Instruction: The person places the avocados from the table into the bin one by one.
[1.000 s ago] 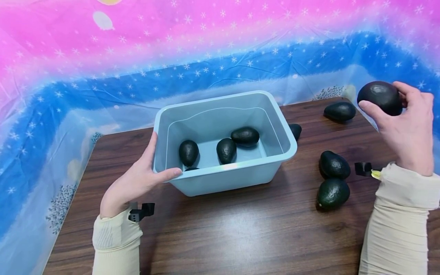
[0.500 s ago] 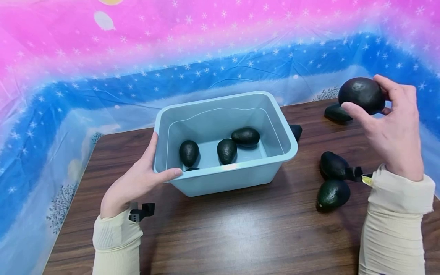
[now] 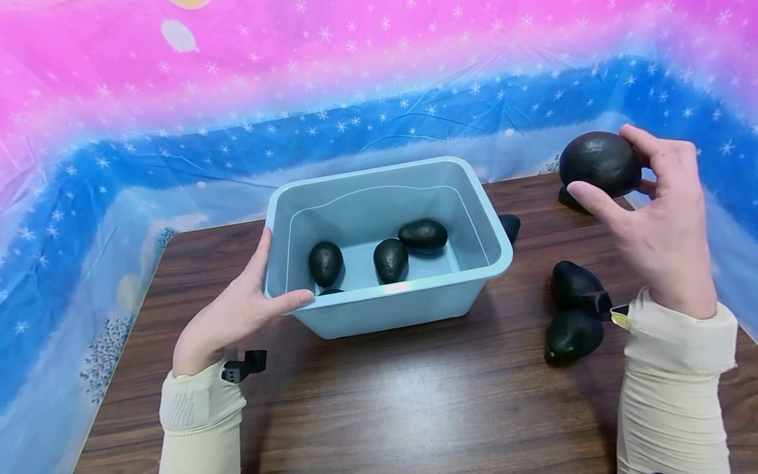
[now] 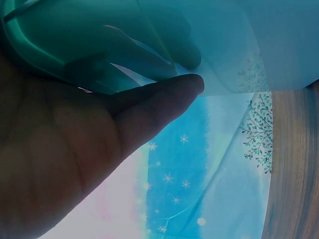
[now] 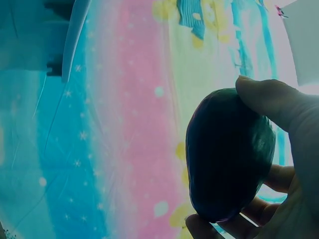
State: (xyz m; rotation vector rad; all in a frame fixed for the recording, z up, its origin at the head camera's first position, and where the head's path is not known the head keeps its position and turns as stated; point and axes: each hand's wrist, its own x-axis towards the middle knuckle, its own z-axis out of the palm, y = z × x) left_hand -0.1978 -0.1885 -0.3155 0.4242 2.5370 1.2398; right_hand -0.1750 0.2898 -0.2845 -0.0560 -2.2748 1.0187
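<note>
My left hand [image 3: 227, 309] grips the left end of a light blue plastic bin [image 3: 391, 313], its thumb along the front rim and its fingers at the left side. Several dark avocados lie inside, among them an avocado [image 3: 423, 235] at the right and another avocado [image 3: 325, 263] at the left. Raised above the table's far right, my right hand [image 3: 666, 217] holds a dark avocado [image 3: 601, 163] between thumb and fingers. In the right wrist view this avocado [image 5: 229, 154] shows thumb on top and fingertips underneath. The left wrist view shows the hand [image 4: 60, 144] against the bin wall.
Right of the bin, two avocados [image 3: 574, 336] lie touching on the brown wooden table [image 3: 414, 401]. One avocado [image 3: 510, 227] shows partly behind the bin's right side. Another avocado [image 3: 571, 199] is mostly hidden under the held one. A snowflake-patterned cloth [image 3: 367, 125] hangs behind the table.
My right hand has moved left toward the bin with the avocado, now overlapping the far avocado on the table. The left hand and the bin have stayed in place.
</note>
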